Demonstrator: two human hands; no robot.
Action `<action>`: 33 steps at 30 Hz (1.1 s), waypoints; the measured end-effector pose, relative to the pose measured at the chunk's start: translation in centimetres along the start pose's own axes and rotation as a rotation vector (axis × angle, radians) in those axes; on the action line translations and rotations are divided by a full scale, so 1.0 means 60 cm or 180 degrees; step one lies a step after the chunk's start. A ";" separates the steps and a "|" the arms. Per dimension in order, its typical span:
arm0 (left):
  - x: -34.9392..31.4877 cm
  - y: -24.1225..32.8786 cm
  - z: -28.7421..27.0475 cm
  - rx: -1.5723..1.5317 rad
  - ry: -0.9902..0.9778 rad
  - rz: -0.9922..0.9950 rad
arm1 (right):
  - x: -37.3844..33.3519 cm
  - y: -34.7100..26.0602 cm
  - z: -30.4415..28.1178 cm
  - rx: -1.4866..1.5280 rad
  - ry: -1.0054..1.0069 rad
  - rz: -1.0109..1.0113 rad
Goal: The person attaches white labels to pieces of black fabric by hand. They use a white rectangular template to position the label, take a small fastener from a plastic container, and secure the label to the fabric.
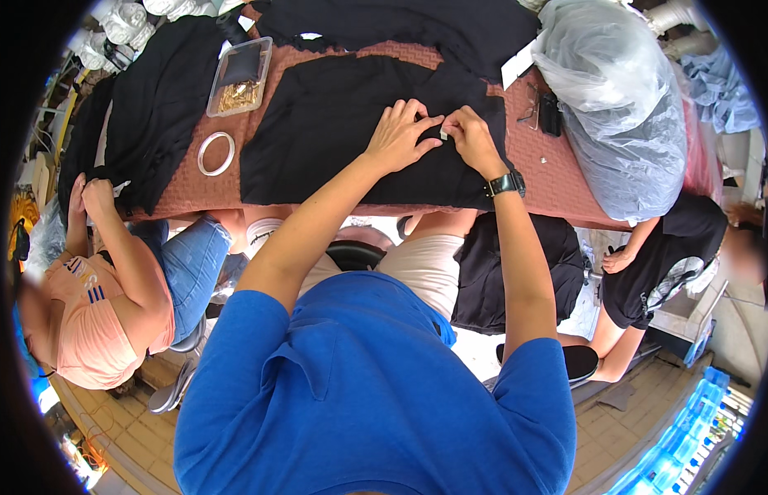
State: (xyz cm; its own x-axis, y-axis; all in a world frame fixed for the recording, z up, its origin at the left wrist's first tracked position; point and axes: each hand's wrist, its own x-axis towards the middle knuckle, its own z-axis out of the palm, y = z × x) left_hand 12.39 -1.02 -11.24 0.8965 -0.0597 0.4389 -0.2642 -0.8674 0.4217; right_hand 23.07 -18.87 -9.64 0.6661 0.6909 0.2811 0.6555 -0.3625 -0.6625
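A black garment (334, 140) lies spread on the table in front of me. My left hand (400, 136) rests on it, fingers apart, its index finger and thumb reaching toward a small white label (443, 133). From the other side my right hand (473, 139) pinches at that label, with thumb and fingertips together. The fingertips of both hands nearly meet there. Whether the right fingertips also hold some cloth or a pin is too small to tell. A dark watch (505, 184) is on my right wrist.
A clear plastic box (240, 78) with small gold-coloured pieces and a white ring of tape (216, 153) are to the left. Large plastic-wrapped bundles (623, 107) crowd the right. More black cloth (384, 25) lies beyond. People sit at both sides.
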 end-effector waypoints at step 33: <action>-0.043 0.005 -0.072 -0.1048 0.0520 -0.0279 | -0.009 -0.084 -0.024 0.1687 0.1115 0.0558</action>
State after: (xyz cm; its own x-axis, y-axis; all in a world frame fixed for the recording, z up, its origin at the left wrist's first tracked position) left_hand 8.48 0.99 -8.81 0.8593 0.1104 0.4993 -0.3129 -0.6588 0.6841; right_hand 19.93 -18.29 -5.46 0.8821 0.3728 0.2881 0.3225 -0.0321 -0.9460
